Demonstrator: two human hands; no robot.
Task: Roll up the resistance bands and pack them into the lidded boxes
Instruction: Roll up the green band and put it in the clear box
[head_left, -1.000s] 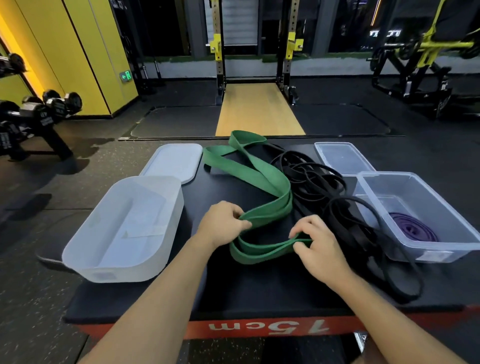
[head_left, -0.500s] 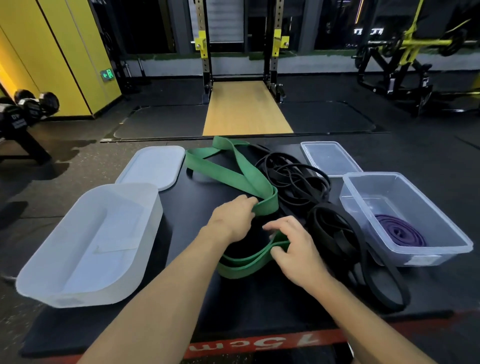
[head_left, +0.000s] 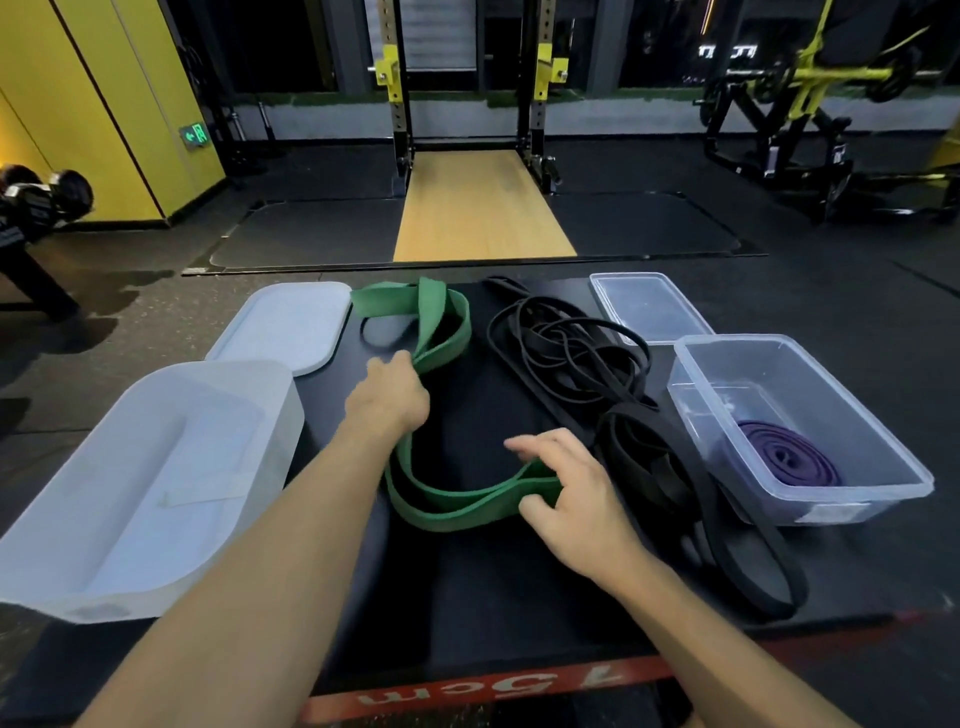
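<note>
Fingers (head_left: 535, 446) grip green band (head_left: 457, 500); purple band (head_left: 789, 460) boxed.

- The green band (head_left: 441, 501) is gripped by the left hand (head_left: 387, 397) and pinched at its near loop by the right hand (head_left: 566, 493).
- Tangled black bands (head_left: 566, 353) are seen just beside it on the black platform (head_left: 467, 597).
- A rolled purple band (head_left: 784, 460) is contained in the clear box (head_left: 727, 353).
- The white box (head_left: 156, 467) is set at the left.
</note>
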